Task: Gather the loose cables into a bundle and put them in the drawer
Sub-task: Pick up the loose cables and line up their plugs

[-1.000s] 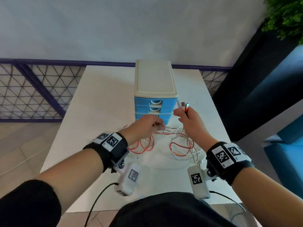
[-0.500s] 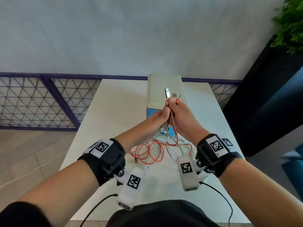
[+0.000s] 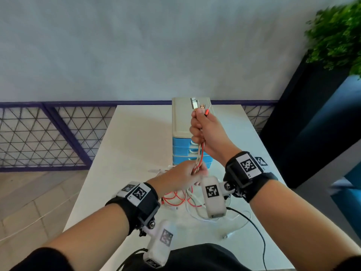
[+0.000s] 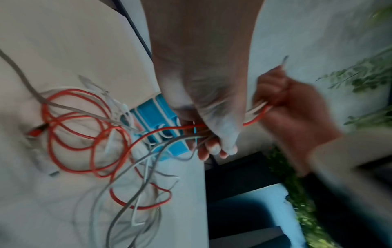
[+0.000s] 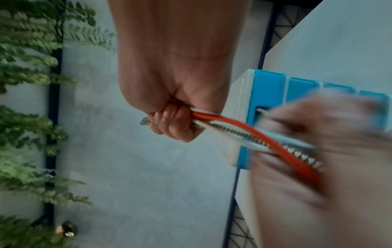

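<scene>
- Head view: right hand [image 3: 205, 133] is fisted round the plug ends of the cables [image 3: 199, 159], held up mid-frame in front of the drawers [image 3: 183, 137]; three plugs [image 3: 199, 106] stick out above the fist.
- Left hand [image 3: 181, 177] is curled round the same strands lower down, just under the right; the short run between the hands looks taut.
- Rest of the cables: loose loops on the surface [image 3: 136, 133] below the hands, lower centre of frame. One red [image 4: 84, 127], several white or grey, tangled over each other in the left wrist view.
- Handling, my read: light, limp, no shape of their own. Jackets look smooth, so strands can slide through a loose grip. One strand has a spring-like wrap [image 5: 233, 134] in the right wrist view and is probably stiffer there.
- Where to hold: keep the right hand on the plug ends as anchor; take the slack a length at a time with the left and fold it back into the fist. Don't yank, the loops cross and could knot.
- A free plug [image 3: 225, 236] lies on the surface at lower right, likely to trail or snag.
- In the way: all blue drawer fronts look closed, and both hands are full; one must let go to open one.
- Wrist camera pods and their black lead [image 3: 252, 222] hang near the loops, a snag risk.
- Around: plant [image 3: 336, 36] at upper right, purple mesh railing [image 3: 48, 133] at left. Neither interferes.
</scene>
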A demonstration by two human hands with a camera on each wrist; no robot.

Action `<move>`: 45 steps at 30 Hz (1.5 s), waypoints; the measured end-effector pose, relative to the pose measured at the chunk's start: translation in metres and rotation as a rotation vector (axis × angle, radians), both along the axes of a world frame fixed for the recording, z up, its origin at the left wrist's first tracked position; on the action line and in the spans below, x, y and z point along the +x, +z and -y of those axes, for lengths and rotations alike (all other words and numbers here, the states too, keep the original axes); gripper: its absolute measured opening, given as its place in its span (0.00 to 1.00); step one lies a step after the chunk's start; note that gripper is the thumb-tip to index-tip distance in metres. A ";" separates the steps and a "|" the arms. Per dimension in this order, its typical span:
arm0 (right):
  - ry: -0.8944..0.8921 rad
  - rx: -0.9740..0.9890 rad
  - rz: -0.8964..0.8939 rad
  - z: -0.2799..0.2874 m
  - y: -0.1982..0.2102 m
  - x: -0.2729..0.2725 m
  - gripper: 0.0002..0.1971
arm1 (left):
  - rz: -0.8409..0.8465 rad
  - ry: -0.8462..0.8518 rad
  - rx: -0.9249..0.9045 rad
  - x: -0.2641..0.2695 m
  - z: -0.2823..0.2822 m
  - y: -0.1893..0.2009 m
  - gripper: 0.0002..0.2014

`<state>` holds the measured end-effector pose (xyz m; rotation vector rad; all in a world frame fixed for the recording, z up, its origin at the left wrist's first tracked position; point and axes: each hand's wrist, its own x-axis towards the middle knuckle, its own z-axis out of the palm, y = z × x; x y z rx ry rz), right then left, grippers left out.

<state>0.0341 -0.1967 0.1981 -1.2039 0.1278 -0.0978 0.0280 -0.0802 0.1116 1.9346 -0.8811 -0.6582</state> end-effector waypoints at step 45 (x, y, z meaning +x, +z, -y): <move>-0.095 -0.559 0.006 0.027 0.020 -0.006 0.15 | -0.308 -0.087 -0.017 0.008 -0.003 0.027 0.14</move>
